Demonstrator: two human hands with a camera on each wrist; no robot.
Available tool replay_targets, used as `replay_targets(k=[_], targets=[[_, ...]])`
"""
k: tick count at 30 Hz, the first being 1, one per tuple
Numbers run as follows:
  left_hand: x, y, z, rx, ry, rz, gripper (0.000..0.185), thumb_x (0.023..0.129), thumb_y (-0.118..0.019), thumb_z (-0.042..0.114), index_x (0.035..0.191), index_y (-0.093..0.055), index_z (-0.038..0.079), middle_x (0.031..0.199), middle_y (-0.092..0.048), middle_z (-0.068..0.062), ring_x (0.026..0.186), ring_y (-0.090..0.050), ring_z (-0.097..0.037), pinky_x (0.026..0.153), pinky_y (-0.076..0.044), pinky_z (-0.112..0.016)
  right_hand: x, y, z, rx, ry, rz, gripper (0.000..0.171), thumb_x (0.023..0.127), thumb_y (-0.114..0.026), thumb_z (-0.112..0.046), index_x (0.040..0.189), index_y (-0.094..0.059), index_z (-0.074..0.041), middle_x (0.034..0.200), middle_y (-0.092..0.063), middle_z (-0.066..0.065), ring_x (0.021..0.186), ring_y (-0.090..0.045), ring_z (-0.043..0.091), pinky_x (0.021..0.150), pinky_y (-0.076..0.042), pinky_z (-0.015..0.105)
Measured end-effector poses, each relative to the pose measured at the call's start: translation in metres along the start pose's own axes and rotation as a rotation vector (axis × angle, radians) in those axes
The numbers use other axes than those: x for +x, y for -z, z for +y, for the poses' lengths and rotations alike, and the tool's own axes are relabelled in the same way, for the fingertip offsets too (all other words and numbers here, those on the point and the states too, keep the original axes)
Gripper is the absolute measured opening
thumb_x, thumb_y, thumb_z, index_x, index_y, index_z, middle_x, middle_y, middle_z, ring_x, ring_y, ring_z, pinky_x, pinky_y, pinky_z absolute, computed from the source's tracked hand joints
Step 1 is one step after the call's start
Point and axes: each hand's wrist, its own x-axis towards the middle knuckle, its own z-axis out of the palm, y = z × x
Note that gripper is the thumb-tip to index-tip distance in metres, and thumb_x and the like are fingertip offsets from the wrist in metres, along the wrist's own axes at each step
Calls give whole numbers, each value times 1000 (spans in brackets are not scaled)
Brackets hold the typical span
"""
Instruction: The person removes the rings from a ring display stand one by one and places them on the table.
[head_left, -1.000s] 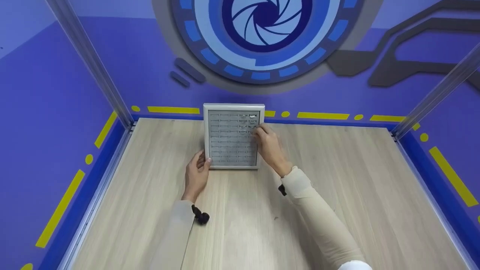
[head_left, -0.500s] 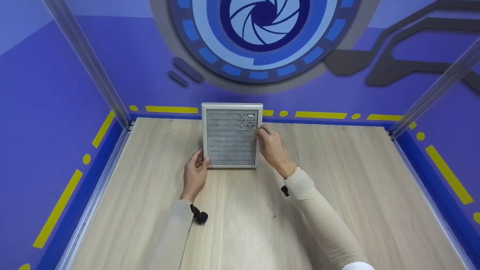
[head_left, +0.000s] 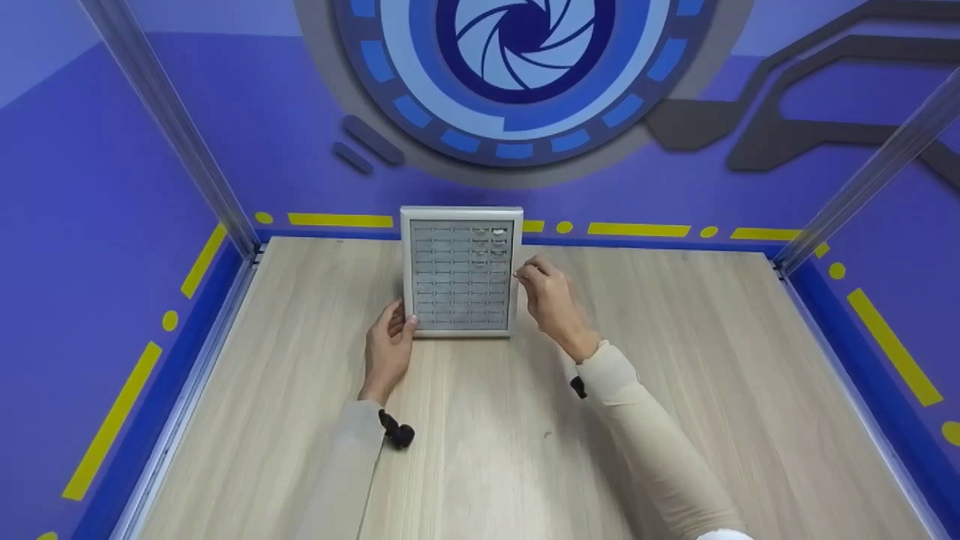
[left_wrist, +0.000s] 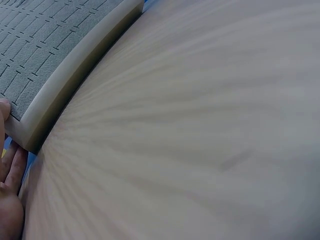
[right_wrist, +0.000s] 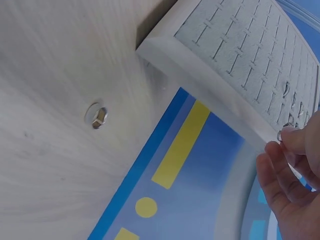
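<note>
A silver-framed ring display board (head_left: 457, 300) with a grey slotted face stands at the back of the table. Several silver rings (head_left: 499, 232) sit in the upper slots of its two right-hand columns. My left hand (head_left: 388, 352) grips the lower left corner, thumb on the front edge and fingers behind it; only part of that hand shows in the left wrist view. Just off the frame's right edge, my right hand (head_left: 551, 300) pinches a small silver ring (right_wrist: 279, 135) between thumb and index finger. The ring is partly covered by the fingertips.
Behind the board rises a blue-purple printed wall (head_left: 637, 195) with yellow dashes. Metal posts (head_left: 187, 142) stand at the back corners of the wooden table (head_left: 480, 465). A small brass-coloured piece in a round rim (right_wrist: 99, 116) shows on the tabletop in the right wrist view.
My right hand has drawn a ring away from the right column of slots and moved right, past the frame's edge. My left hand keeps its grip on the corner.
</note>
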Motion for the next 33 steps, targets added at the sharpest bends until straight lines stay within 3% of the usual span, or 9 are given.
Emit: replay_targets(k=[16,26,33], targets=[[-1,0,1,0,8,-4,51,109,-64,28,155,-52,10,147,-62,-12,132,-63,-28,114,-55,-40,-23,8,17,1,-71,-24,13,102,-66,4,93,-75,1,96,-68,11,80,-71,26,70,-64,38],[0,1,0,-13,-51,-8,48,109,-65,27,153,-55,11,144,-64,-11,130,-65,-26,113,-56,-39,-40,10,28,-33,-87,-38,13,98,-68,7,92,-77,1,97,-69,11,84,-73,27,68,-65,38],[0,1,-2,-18,-42,-14,48,109,-64,26,154,-54,11,145,-64,-11,131,-64,-26,113,-55,-41,-50,11,35,-51,-114,-63,12,99,-71,4,89,-77,0,94,-69,10,82,-73,27,69,-65,39]])
